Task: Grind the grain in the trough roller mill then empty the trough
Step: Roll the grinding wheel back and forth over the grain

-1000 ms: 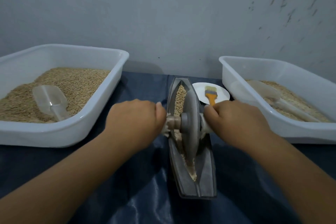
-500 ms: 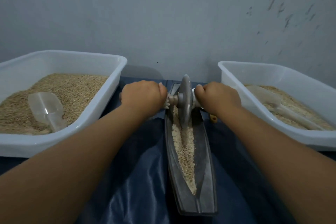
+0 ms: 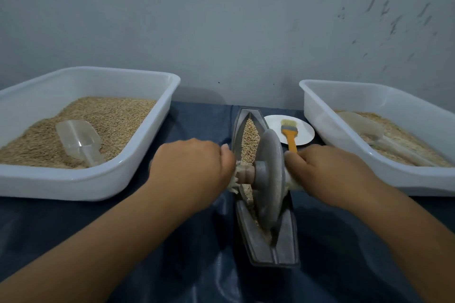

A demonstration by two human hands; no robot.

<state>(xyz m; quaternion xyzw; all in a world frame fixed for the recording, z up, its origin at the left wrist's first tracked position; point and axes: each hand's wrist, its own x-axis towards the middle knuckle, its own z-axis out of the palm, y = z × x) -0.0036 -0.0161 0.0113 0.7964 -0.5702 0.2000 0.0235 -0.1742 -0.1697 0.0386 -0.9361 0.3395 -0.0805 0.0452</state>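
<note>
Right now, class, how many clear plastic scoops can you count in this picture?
2. One clear plastic scoop lies on the grain in the left white plastic tub; the other lies in the right white plastic tub. None seems hidden.

I see the grey boat-shaped trough lying lengthwise at lower centre of the frame, the stone roller wheel standing upright in its near half, pale grain heaped in its far half.

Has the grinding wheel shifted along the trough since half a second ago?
Yes. The grinding wheel has rolled back toward the person, from the trough's far end to its middle.
</note>
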